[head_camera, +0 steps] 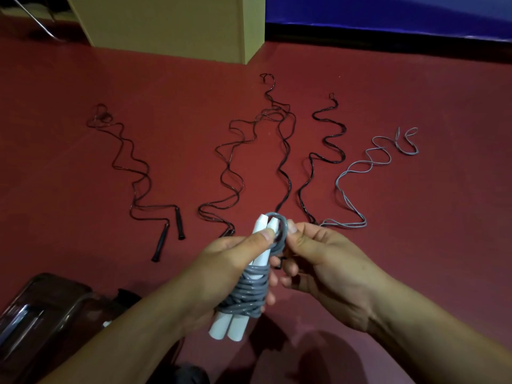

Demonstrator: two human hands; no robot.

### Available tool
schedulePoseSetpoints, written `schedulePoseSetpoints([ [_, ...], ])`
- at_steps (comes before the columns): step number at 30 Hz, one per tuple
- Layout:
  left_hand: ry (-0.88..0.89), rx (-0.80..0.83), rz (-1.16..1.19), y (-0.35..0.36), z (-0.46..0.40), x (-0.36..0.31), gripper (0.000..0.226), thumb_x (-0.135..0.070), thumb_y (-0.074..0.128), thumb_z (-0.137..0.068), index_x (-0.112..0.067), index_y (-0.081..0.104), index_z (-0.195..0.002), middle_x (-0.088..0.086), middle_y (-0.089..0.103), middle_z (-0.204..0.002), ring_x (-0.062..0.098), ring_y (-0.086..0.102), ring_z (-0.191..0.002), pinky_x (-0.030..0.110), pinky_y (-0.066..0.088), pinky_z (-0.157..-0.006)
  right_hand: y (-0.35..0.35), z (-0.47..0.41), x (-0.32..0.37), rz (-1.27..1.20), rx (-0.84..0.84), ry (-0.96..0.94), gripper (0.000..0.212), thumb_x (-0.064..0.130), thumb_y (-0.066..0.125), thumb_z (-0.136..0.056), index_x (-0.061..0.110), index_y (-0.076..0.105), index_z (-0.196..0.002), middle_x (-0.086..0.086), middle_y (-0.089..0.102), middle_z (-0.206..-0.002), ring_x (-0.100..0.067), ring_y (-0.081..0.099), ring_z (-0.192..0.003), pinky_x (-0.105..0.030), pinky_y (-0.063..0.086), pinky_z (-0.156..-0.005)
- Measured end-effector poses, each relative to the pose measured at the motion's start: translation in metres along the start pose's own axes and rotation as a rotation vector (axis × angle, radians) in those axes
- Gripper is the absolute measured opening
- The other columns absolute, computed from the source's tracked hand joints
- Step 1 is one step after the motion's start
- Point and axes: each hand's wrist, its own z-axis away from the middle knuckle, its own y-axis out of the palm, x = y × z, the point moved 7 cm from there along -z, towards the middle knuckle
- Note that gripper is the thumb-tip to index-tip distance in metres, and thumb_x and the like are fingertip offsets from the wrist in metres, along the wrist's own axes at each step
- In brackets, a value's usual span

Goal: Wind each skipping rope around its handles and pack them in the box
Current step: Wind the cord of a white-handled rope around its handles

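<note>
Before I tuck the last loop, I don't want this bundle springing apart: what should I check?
1. Left hand grips both white handles: ok.
2. Grey rope wound snugly around the handles: ok.
3. Right hand pinches the end loop: ok.
4. Loop sits over the handle tips: ok.
5. Box within reach at lower left: ok.
6. Room in the box: cannot tell.

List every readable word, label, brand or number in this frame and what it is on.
None: no text shows on the white handles, the grey rope wound round them, the ropes lying on the red floor, the dark box or the yellow pillar.
</note>
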Motion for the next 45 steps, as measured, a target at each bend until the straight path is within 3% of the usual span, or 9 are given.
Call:
schedulePoseSetpoints([
  [3,-0.003,0.017,0.034,0.002,0.0,-0.001,0.041,-0.053,0.063,-0.072,-0.014,0.071,-0.066,0.015,0.065,-0.068,0.026,0.06,-0.051,0.034,0.053,-0.054,-0.003,-0.002,0.002,0.003,-0.044,-0.058,0.019,0.032,0.062,-0.084,0.013,0.061,-0.083,-0.009,0.054,-0.067,-0.011,0.044,-0.052,-0.024,0.045,-0.056],
  [10,0.028,0.048,-0.03,0.004,-0.004,-0.005,0.047,-0.049,0.064,-0.071,-0.006,0.063,-0.092,0.015,0.066,-0.071,0.025,0.059,-0.05,0.028,0.051,-0.049,-0.024,0.0,0.041,0.114,-0.279,-0.299,0.024,0.021,0.059,-0.094,0.012,0.053,-0.072,-0.003,0.042,-0.051,-0.016,0.035,-0.048,-0.029,0.031,-0.048],
  [16,0.116,-0.004,-0.17,0.002,-0.004,-0.011,0.044,-0.044,0.058,-0.088,0.0,0.06,-0.091,0.017,0.067,-0.077,0.027,0.061,-0.058,0.032,0.052,-0.054,-0.032,0.005,0.062,0.232,-0.382,-0.448,0.024,0.019,0.061,-0.093,0.01,0.053,-0.072,-0.008,0.041,-0.056,-0.019,0.033,-0.053,-0.033,0.032,-0.048],
  [26,0.164,-0.167,-0.291,-0.03,0.026,-0.064,0.036,-0.046,0.058,-0.088,-0.01,0.06,-0.088,0.012,0.067,-0.072,0.024,0.062,-0.056,0.027,0.05,-0.049,0.015,-0.001,0.104,0.281,-0.309,-0.669,0.022,0.022,0.065,-0.092,0.015,0.059,-0.071,-0.004,0.047,-0.057,-0.017,0.04,-0.056,-0.034,0.037,-0.057],
  [30,0.22,-0.262,-0.421,-0.068,0.063,-0.106,0.034,-0.046,0.059,-0.087,-0.012,0.058,-0.084,0.012,0.068,-0.07,0.022,0.062,-0.054,0.025,0.05,-0.047,0.06,0.003,0.13,0.335,-0.2,-0.809,0.022,0.023,0.064,-0.092,0.015,0.059,-0.073,-0.004,0.048,-0.056,-0.015,0.043,-0.052,-0.028,0.038,-0.051],
  [35,0.175,-0.356,-0.604,-0.12,0.093,-0.112,0.037,-0.051,0.056,-0.091,-0.015,0.06,-0.082,0.01,0.068,-0.068,0.022,0.062,-0.051,0.033,0.049,-0.05,0.111,-0.018,0.116,0.358,-0.085,-0.846,0.023,0.025,0.066,-0.091,0.015,0.06,-0.07,-0.004,0.051,-0.055,-0.013,0.043,-0.052,-0.027,0.037,-0.052],
  [37,0.152,-0.39,-0.542,-0.148,0.097,-0.092,0.035,-0.047,0.057,-0.093,-0.015,0.061,-0.081,0.013,0.069,-0.073,0.025,0.064,-0.059,0.039,0.05,-0.059,0.135,-0.034,0.093,0.404,-0.04,-0.805,0.023,0.026,0.068,-0.088,0.014,0.062,-0.069,-0.002,0.053,-0.055,-0.011,0.045,-0.053,-0.027,0.038,-0.054],
  [41,0.102,-0.506,-0.356,-0.186,0.092,-0.034,0.038,-0.043,0.057,-0.095,-0.006,0.061,-0.086,0.017,0.067,-0.077,0.022,0.062,-0.056,0.024,0.05,-0.052,0.158,-0.063,0.048,0.481,-0.012,-0.731,0.023,0.026,0.071,-0.085,0.012,0.063,-0.069,0.001,0.055,-0.054,-0.013,0.048,-0.053,-0.032,0.044,-0.056],
  [45,0.081,-0.582,-0.069,-0.209,0.08,0.041,0.037,-0.044,0.056,-0.096,-0.008,0.062,-0.088,0.012,0.069,-0.074,0.024,0.062,-0.057,0.026,0.05,-0.052,0.176,-0.089,-0.008,0.596,0.078,-0.575,0.015,0.02,0.07,-0.087,0.013,0.064,-0.075,0.001,0.054,-0.055,-0.012,0.047,-0.051,-0.028,0.041,-0.053],
])
